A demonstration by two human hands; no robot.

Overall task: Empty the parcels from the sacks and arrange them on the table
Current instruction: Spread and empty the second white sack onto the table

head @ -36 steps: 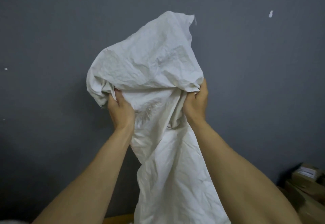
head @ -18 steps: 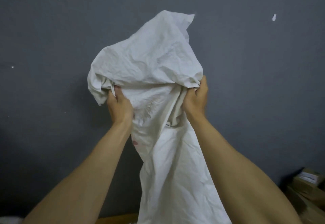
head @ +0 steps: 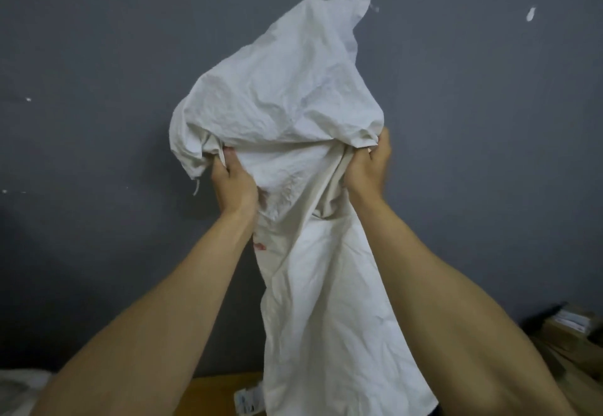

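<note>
- Head view: we see a white sack [head: 284, 105] held up in front of a dark grey wall [head: 98, 56]. Its crumpled upper part is bunched and folded over above our hands, and one corner points toward the top of the picture.
- The rest of the sack hangs down between our two bare forearms. Its lower end runs out of the bottom edge of the picture.
- A small red mark [head: 260, 246] shows on the hanging part, just beside our left wrist. A loose thread [head: 196, 187] dangles from the fold on the left.
- Our left hand [head: 233, 183] grips the sack on its left side, with the fingers curled into the material under the folded part.
- Our right hand [head: 368, 167] grips it on the right side, at about the same height, closed tightly round a gathered edge.
- A strip of wooden table [head: 215, 389] shows at the bottom, between our left forearm and the sack.
- A white label [head: 246, 399] with dark print lies there, partly hidden by the sack. We cannot tell what it is stuck to.
- Brown cardboard parcels [head: 567, 327] sit at the lower right, beyond our right forearm, and the top one carries a white sticker.
- Pale crumpled cloth [head: 16, 386] fills the lower left corner, too blurred to identify.
- The wall has a white chip [head: 531, 14] at the upper right.
</note>
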